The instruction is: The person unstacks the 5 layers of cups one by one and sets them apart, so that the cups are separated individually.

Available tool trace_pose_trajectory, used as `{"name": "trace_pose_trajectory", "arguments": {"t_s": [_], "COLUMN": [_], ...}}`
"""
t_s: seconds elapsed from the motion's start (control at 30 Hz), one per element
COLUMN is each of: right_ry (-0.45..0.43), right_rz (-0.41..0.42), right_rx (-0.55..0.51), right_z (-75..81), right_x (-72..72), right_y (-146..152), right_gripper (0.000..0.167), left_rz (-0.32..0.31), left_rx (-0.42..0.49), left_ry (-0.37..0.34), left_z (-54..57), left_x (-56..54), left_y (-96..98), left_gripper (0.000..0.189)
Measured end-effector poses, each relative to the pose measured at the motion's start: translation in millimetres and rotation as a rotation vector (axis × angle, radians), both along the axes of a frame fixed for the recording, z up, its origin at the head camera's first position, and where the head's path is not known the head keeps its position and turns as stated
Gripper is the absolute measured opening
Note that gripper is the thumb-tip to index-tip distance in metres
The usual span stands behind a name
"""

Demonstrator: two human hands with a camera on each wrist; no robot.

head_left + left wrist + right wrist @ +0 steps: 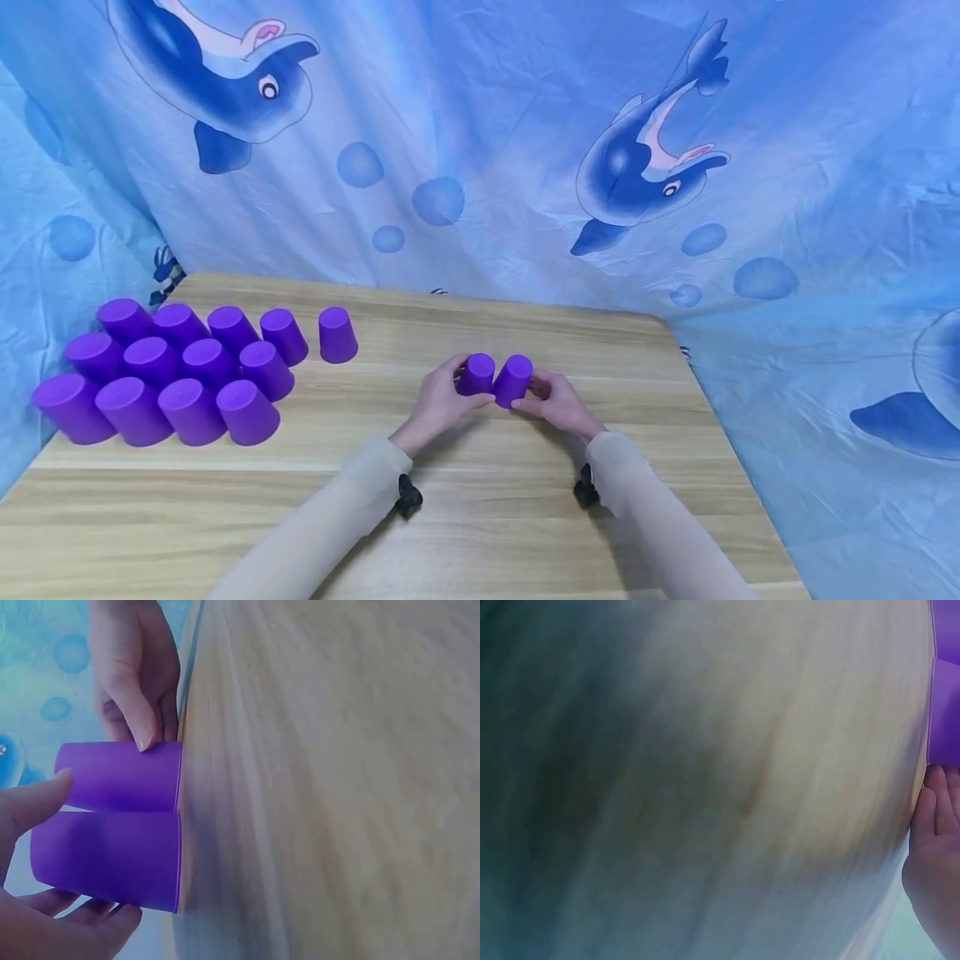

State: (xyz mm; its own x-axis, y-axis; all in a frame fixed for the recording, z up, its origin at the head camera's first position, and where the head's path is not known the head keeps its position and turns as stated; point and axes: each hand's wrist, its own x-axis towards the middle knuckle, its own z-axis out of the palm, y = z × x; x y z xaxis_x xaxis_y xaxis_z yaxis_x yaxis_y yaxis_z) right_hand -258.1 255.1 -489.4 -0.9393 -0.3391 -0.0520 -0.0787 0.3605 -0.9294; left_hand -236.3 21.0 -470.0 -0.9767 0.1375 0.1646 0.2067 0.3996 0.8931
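Note:
Two upside-down purple cups stand side by side, rims down on the wooden table, near its middle in the head view. My left hand [442, 396] holds the left cup [477, 375], thumb in front and fingers behind. Around the right cup [514, 381] are the thumb and fingers of my right hand [557, 403]. In the left wrist view the left cup [105, 859] and right cup [124, 776] appear to touch along their sides. The right wrist view catches only part of a cup [946, 712] and of my right hand [937, 847] at its edge.
Several more upside-down purple cups [191, 408] stand in rows at the table's left, with a single cup [337, 336] just right of the back row. A blue curtain [480, 125] with dolphins hangs behind and beside the wooden table [480, 533].

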Motion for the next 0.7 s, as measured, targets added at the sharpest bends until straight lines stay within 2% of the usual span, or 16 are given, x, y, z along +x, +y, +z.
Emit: {"name": "trace_pose_trajectory", "arguments": {"t_s": [0.17,0.37,0.7], "right_ry": [0.014,0.011,0.018], "right_rz": [-0.009,0.000,-0.014], "right_rx": [0.003,0.004,0.024], "right_z": [-6.4,-5.5,-4.4], "right_x": [-2.2,-2.0,-1.8], "right_y": [2.0,1.7,1.1], "right_gripper": [0.051,0.052,0.052], "left_rz": [0.027,0.054,0.069], "left_rx": [0.003,0.009,0.010], "left_ry": [0.038,0.065,0.028], "left_z": [-2.8,-7.7,-4.9], "left_x": [-2.2,-5.8,-5.4], "left_y": [3.7,5.3,1.9], "left_gripper": [0.066,0.054,0.054]}}
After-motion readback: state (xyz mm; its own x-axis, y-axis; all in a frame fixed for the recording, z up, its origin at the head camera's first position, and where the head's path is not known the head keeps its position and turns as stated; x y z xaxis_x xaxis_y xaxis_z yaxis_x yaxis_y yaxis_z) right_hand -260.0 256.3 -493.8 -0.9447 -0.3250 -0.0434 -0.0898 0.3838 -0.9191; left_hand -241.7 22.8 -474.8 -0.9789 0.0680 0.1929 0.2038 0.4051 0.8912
